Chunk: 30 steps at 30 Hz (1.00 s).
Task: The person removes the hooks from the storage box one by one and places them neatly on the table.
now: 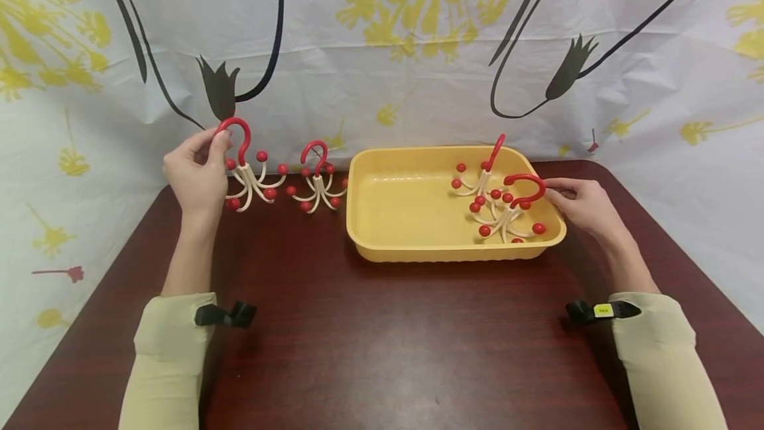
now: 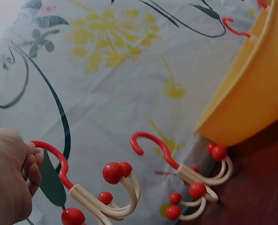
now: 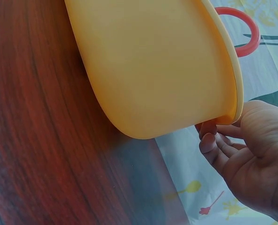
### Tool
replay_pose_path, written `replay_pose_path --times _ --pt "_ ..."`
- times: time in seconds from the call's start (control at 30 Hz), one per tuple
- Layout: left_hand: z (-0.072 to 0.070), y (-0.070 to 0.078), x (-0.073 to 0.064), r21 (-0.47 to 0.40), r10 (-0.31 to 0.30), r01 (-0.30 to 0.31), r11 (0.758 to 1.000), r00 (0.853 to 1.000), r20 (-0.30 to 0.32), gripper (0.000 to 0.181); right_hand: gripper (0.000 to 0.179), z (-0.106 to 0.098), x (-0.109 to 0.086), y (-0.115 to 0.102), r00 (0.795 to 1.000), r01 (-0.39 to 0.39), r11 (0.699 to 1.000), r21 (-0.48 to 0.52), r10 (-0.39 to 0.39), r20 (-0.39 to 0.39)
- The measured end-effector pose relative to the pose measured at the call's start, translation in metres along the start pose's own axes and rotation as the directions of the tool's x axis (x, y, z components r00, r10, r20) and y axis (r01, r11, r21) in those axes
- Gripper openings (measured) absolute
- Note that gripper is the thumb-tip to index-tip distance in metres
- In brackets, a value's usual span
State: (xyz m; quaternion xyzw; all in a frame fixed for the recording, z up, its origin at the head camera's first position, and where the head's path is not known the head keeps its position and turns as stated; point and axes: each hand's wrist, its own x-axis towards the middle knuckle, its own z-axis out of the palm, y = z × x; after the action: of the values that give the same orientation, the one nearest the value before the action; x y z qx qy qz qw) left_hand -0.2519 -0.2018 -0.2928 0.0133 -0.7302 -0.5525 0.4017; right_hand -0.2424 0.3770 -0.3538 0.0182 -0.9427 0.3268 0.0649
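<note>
At the left, my left hand [image 1: 199, 168] pinches the red hook of a hook hanger [image 1: 249, 181] between thumb and fingers. Its cream arms spread below the hook, each tipped with a red ball. A second hook hanger [image 1: 319, 192] of the same kind stands between that one and a yellow tray [image 1: 388, 254]. My right hand [image 1: 587, 208] grips the tray's right rim, thumb and fingers at its edge in the right wrist view. Two more hangers sit inside the tray's right half: a rear hanger [image 1: 482, 183] and a front hanger [image 1: 506, 221], its hook close to my right fingertips.
The dark red-brown table [image 1: 382, 337] runs from the tray toward me. Behind it hangs a white cloth [image 1: 430, 98] with yellow and grey flower prints. Black straps with small mounts circle both sleeves.
</note>
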Motion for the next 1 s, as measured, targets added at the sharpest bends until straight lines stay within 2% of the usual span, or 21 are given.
replay_pose_path --times 0.27,0.6,0.83,1.0 --pt "0.001 -0.023 0.003 0.059 -0.045 0.045 0.997 0.999 0.003 0.026 0.05 -0.001 -0.001 -0.001 1.0 -0.002 1.0 0.001 0.002 -0.003" --pt "0.007 -0.046 0.003 0.085 -0.147 0.144 0.986 0.989 0.025 0.029 0.047 0.0 0.0 0.0 1.0 0.004 1.0 0.006 -0.004 -0.004" --pt "0.014 -0.059 0.002 0.002 -0.238 0.238 0.971 0.971 0.016 0.031 0.047 0.001 0.001 0.001 1.0 0.009 1.0 0.023 -0.009 0.009" --pt "0.021 -0.068 0.0 -0.01 -0.266 0.266 0.964 0.964 0.025 0.031 0.046 0.001 0.001 0.001 1.0 0.014 1.0 0.022 -0.014 0.011"
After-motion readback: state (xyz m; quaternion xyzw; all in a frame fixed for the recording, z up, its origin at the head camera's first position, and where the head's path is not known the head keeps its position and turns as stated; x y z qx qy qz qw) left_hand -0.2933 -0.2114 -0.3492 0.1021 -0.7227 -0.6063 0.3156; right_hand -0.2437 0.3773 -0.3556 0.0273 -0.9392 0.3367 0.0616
